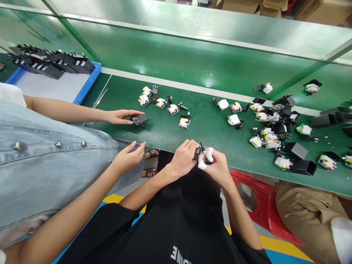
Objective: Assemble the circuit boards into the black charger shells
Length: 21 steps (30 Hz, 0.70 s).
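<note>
Small dark unit [196,154] w/ thin black piece [201,145] sticking up: between both hands, at near edge of bench. L hand [181,158] pinches its left side, fingers curled tight on it. R hand [218,167], white finger covers [202,164] on thumb + index, bent in at right side; contact pts hidden, can't tell if gripping or just steadying.

To do it well (my take): L keeps unit steady, R uses light fingertip pressure, no tugging on thin bits; hold it over the surface in case it slips.

Surface: green bench [203,136]. Nearest loose board [184,123] w/ white blob lies fwd; crowded board pile [271,137] to R, black housings [304,167] next to it. Tweezer-like tool [101,97] far L, near blue tray [96,75] w/ black units [49,69].

Room: coworker on L, one hand [121,116] on black case [140,120], other hand [129,158] spread, nothing in it. Red chair [258,205] + tan trousers [308,205] of seated person to R. Green panel [176,55] behind bench, cartons [321,11] beyond. Floor striped yel/blue.
</note>
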Motion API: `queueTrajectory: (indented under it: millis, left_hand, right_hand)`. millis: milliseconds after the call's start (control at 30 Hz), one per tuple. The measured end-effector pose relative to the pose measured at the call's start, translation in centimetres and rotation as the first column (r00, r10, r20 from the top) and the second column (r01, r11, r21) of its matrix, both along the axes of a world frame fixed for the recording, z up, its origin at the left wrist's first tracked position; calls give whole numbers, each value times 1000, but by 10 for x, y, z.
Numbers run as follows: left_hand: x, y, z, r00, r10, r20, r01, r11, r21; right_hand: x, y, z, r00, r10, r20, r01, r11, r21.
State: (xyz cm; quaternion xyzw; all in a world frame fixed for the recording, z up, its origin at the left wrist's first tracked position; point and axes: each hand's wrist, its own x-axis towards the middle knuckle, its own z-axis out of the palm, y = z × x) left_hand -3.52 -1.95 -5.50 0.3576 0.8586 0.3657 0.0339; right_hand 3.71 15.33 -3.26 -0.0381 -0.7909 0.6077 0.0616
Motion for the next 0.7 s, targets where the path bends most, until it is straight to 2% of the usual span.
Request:
queueTrajectory:
  millis: [167, 567, 700]
  left_hand:
    - [-1, -5, -4, 999, 23, -46, -25, 999, -33]
    - [0, -4, -4, 1000, 18, 6, -18, 1000, -7]
    - [-1, -3, -5, 1000, 13, 13, -13, 1000, -5]
  right_hand:
    - [0, -1, 1, 1000, -3, 10, 3, 1000, 0]
    - [1, 0, 3, 1000, 11, -14, -12, 1000, -16]
    - [2, 0, 2, 999, 15, 29, -14, 999, -41]
